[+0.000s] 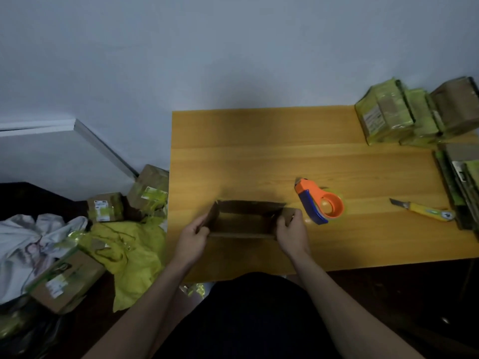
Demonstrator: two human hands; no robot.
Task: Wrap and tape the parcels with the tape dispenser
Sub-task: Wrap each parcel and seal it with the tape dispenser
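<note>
An open brown cardboard box [243, 218] sits on the wooden table [259, 156] near its front edge, its top flaps up; the inside is dark and I cannot tell whether anything lies in it; the left hand [193, 240] grips the box's left end with fingers curled round the flap, and the right hand [293, 235] grips the right end the same way, thumb on the near side. Just right of the box, apart from it, lies one tape dispenser [320, 202], orange plastic with a blue handle and a round hub, resting on its side; further right lies one utility knife [425, 211] with a yellow body, blade tip pointing left. The table top is smooth, yellow-orange wood grain. At its far right corner stand wrapped parcels [383, 120], brown card under glossy yellow-green tape, at least three side by side, upright; nearer along the right edge is a stack of flat cardboard pieces [458, 182], count unclear. On the floor to the left lie three taped boxes [67, 278], a crumpled yellow sheet [134, 257] and a heap of pale cloth [23, 244].
</note>
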